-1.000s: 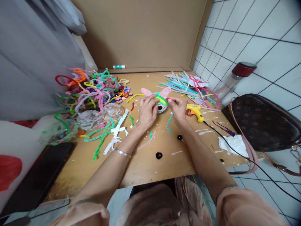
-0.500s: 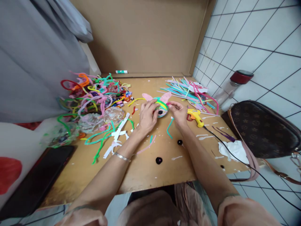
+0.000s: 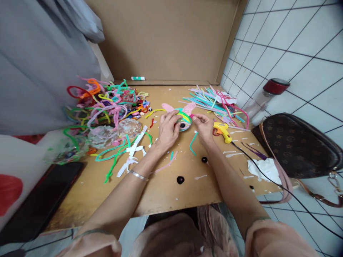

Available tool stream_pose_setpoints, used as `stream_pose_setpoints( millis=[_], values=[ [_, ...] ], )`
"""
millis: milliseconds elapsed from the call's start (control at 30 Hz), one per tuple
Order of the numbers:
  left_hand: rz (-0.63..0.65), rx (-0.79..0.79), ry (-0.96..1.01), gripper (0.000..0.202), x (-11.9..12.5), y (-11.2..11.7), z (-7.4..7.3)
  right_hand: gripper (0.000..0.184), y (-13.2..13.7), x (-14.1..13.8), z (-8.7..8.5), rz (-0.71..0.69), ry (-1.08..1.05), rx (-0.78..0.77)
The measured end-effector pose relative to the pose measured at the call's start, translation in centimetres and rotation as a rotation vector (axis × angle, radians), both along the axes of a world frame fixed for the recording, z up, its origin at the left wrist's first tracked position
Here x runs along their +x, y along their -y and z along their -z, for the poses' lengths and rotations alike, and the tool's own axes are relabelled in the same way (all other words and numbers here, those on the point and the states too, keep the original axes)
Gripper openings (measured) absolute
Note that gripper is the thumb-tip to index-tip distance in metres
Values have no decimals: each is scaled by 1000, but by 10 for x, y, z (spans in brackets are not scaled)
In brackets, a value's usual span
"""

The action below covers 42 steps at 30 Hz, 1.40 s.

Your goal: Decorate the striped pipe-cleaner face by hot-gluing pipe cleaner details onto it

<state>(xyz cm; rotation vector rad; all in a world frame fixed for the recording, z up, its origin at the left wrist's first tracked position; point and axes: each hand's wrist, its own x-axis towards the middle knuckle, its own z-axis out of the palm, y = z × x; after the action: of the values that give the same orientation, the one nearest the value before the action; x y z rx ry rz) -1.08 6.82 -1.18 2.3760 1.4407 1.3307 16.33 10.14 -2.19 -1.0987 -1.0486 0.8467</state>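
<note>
There's a busy tan table (image 3: 158, 201), and what a crowd at its far left: a tangled heap of fuzzy stems (image 3: 107, 103) in many bright colours, white paper strips (image 3: 135, 146) lying just in front! Over at the far right it's a straighter bundle of stems (image 3: 203, 101), and nearer, a yellow glue gun (image 3: 225, 134) lies near a crumpled white tissue (image 3: 264, 170). Down the middle, a bent turquoise stem (image 3: 190, 145), a pink stem (image 3: 168, 163) and two round black pieces (image 3: 180, 180) rest on the surface.

No txt legible. Brown bag (image 3: 297, 146) @ 3 o'clock: repeat motifs, ltrs unclear; white-green tube (image 3: 138, 78) @ 11 o'clock: label too sm.
</note>
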Motion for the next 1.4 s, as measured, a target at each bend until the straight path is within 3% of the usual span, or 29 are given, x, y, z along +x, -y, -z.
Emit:
stream_pose_setpoints(
  millis=[733, 1033, 1400],
  values=[
    [-24, 16, 7, 28, 2, 0, 2, 22, 2, -6, -2, 19, -8, 16],
    [-20, 39, 2, 29, 1, -1, 5, 24, 3, -4, -4, -1, 7, -12],
    [-22, -14, -12, 30, 1, 3, -1, 36, 1, 0, -2, -25, -8, 33]
  ],
)
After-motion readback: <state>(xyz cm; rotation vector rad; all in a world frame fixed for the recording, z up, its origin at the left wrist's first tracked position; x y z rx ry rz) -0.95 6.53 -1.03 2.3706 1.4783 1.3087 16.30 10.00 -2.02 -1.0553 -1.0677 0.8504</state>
